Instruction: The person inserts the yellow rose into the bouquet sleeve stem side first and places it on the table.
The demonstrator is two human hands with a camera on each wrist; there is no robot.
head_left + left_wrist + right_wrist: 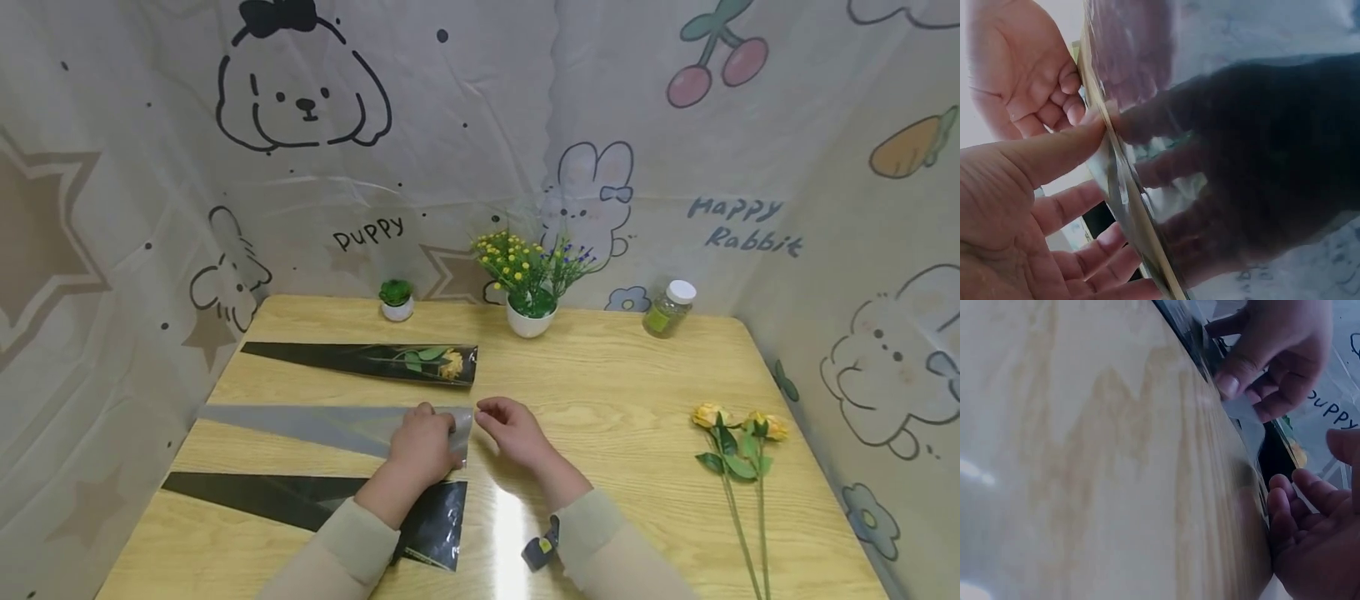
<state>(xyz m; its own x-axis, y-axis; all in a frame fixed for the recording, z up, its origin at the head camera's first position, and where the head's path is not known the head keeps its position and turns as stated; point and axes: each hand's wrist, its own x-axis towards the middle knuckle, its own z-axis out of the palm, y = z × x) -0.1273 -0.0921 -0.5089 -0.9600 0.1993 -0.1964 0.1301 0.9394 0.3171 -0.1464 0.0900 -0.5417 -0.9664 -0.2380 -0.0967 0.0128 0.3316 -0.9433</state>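
Note:
My left hand (422, 442) pinches the wide end of a grey cone-shaped flower sleeve (330, 425) that lies across the table. In the left wrist view, the thumb (1066, 150) presses on the edge of the film. My right hand (517, 429) hovers just right of that end, loosely curled, with nothing in its fingers; the right wrist view has it palm up beside the film's edge. Behind the grey sleeve lies a black sleeve (322, 357) with a yellow rose (450, 364) inside. Another black sleeve (442, 525) lies in front, partly hidden under my left forearm.
Two long-stemmed yellow roses (738, 450) lie at the right. A small dark tape-like item (538, 552) sits by my right sleeve. Along the back stand a small succulent (397, 300), a pot of flowers (531, 300) and a white-lidded jar (669, 308).

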